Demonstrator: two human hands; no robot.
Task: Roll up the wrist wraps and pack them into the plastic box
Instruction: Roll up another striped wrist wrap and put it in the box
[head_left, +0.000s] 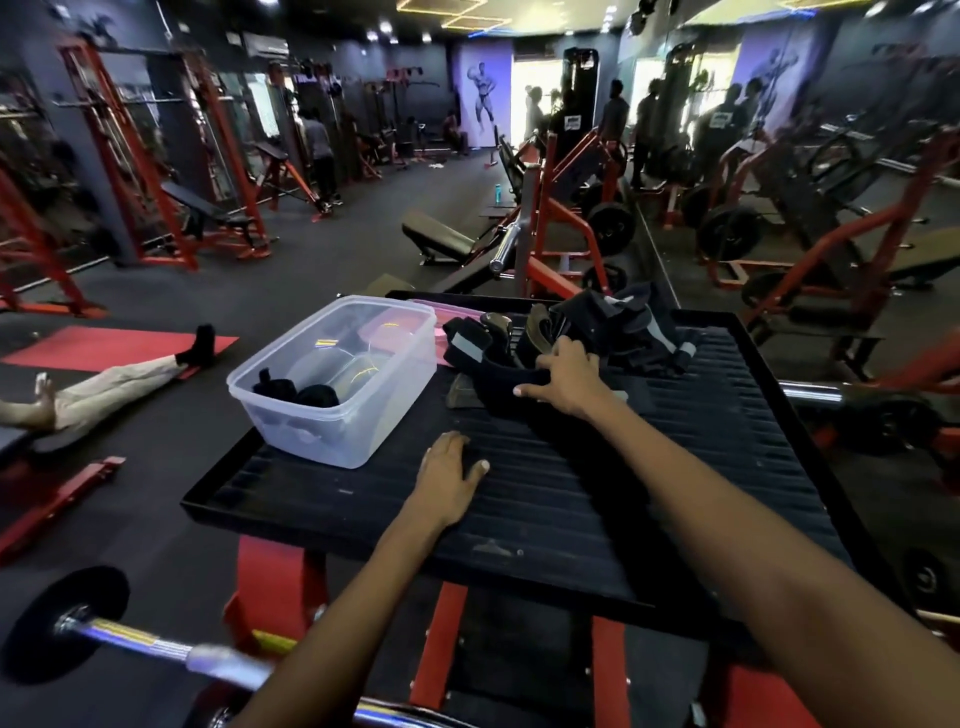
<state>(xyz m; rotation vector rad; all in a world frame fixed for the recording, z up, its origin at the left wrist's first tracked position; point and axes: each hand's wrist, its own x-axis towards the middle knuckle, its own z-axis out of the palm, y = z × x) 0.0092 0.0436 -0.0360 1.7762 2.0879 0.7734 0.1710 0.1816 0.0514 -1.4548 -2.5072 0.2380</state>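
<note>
The clear plastic box (332, 379) with two rolled wraps (296, 392) stands at the ribbed platform's (571, 499) left, beside it the left hand (449, 475) lies flat, fingers spread, pinning a black wrap (524, 410) whose far end the outstretched right hand (563, 376) presses, fingers splayed, before the wrap pile (613, 327).

Dim gym, blown-out window glare at back, ceiling spots, wide-angle bending and soft edges.

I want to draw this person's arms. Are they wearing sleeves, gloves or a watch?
No. Both forearms are bare as far as the picture shows, with no sleeves. The left hand and right hand have no gloves, and no watch, ring or band shows.
</note>
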